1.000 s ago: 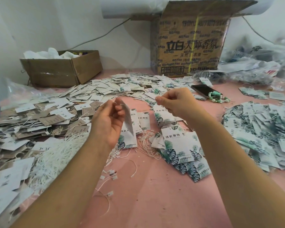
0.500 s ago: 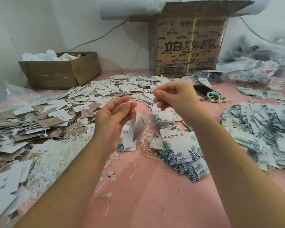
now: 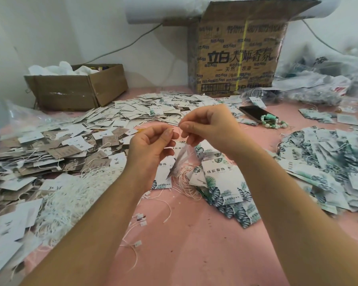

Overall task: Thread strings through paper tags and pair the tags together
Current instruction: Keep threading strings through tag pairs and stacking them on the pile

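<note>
Tag (image 3: 179,162), blurred, hangs on its string (image 3: 179,132) between our hands above the pink table (image 3: 194,244); whether it is one tag or a pair we cannot tell; a moment ago our hands were apart, now they have met; left hand (image 3: 151,147) and right hand (image 3: 211,129) each pinch the string; we judge the threading done and the string being drawn through or closed.

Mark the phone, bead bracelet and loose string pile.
phone (image 3: 254,113), head view, its dark screen.
bead bracelet (image 3: 274,126), head view, its near beads.
loose string pile (image 3: 70,199), head view, the heap's middle.
</note>
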`<state>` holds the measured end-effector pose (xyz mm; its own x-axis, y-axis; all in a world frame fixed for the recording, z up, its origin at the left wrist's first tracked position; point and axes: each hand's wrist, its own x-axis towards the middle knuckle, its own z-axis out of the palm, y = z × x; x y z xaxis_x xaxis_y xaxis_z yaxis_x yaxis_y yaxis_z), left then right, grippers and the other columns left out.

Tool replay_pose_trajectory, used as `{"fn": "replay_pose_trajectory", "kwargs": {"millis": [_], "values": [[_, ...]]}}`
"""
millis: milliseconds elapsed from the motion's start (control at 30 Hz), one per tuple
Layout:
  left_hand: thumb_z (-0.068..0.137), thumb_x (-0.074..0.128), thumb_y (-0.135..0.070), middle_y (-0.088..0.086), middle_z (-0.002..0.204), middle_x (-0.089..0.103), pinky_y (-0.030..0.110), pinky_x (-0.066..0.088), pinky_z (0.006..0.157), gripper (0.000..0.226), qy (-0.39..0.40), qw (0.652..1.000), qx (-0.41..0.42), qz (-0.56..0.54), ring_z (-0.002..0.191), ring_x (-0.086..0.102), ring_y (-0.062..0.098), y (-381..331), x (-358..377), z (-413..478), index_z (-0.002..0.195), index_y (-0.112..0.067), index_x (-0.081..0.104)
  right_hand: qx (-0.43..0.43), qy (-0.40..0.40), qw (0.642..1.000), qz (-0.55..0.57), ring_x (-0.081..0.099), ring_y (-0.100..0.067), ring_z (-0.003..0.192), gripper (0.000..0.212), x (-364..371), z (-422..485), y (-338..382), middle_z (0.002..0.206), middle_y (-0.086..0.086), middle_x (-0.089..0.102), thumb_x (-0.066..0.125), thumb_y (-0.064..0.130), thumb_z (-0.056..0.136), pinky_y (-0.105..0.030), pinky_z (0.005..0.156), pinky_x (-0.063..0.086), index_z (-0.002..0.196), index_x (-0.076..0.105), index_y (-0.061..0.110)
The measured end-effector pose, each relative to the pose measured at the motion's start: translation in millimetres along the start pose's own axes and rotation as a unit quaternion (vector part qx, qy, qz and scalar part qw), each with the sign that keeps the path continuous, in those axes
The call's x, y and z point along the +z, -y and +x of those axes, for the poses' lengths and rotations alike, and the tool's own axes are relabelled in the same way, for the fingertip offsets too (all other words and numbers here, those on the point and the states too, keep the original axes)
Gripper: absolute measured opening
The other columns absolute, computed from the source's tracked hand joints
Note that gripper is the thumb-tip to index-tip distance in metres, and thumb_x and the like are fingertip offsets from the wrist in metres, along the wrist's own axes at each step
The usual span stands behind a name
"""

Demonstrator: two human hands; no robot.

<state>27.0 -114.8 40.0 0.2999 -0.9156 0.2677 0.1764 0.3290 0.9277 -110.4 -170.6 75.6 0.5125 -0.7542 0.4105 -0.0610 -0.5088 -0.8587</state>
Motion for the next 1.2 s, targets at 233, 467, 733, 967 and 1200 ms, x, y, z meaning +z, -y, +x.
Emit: {"fn": "replay_pose_trajectory", "kwargs": {"millis": [233,467,733,967,1200], "values": [[0.089,0.057,-0.003,-0.007,0.061,0.067,0.016,0.049,0.054,0.012,0.007,1.000,0.007,0.017,0.057,0.058,0.001,-0.4,0.7,-0.9,0.086,-0.012,0.064,0.007,0.007,0.999,-0.047,0.059,-0.011,0.051,0.007,3.6,-1.0,2.8,0.062,-0.004,0.064,0.066,0.006,0.082,-0.025,0.052,0.053,0.076,0.066,0.008],[0.089,0.059,-0.008,-0.008,0.063,0.068,0.017,0.048,0.055,0.012,0.009,0.999,0.018,0.051,0.059,0.058,0.000,-0.3,0.9,-2.3,0.085,-0.016,0.067,0.008,-0.002,0.999,-0.041,0.058,-0.012,0.051,0.011,4.9,-1.5,4.5,0.060,-0.002,0.062,0.064,0.006,0.084,-0.027,0.054,0.053,0.074,0.063,0.011],[0.089,0.059,-0.008,-0.008,0.063,0.068,0.016,0.048,0.054,0.012,-0.001,0.998,0.028,0.062,0.058,0.059,0.000,1.5,1.8,-1.8,0.084,-0.017,0.066,0.015,0.000,0.999,-0.046,0.058,-0.012,0.050,0.006,3.8,-1.6,5.4,0.060,-0.003,0.062,0.065,0.007,0.084,-0.026,0.054,0.052,0.078,0.064,0.007],[0.091,0.058,-0.010,-0.008,0.064,0.067,0.018,0.048,0.055,0.012,-0.016,0.998,0.036,0.051,0.058,0.057,0.002,2.2,1.3,-2.1,0.083,-0.016,0.065,0.008,-0.008,0.999,-0.036,0.058,-0.014,0.055,0.007,3.1,-1.4,4.7,0.063,-0.007,0.062,0.065,-0.001,0.082,-0.029,0.060,0.054,0.079,0.064,0.005],[0.090,0.059,-0.011,-0.009,0.063,0.067,0.021,0.047,0.057,0.014,-0.021,0.997,0.038,0.056,0.058,0.056,0.001,2.6,1.5,-1.9,0.081,-0.019,0.066,-0.007,-0.003,0.999,-0.040,0.058,-0.006,0.056,0.011,4.8,-0.7,6.2,0.063,0.001,0.064,0.065,0.000,0.082,-0.021,0.061,0.053,0.079,0.068,0.011]]}}
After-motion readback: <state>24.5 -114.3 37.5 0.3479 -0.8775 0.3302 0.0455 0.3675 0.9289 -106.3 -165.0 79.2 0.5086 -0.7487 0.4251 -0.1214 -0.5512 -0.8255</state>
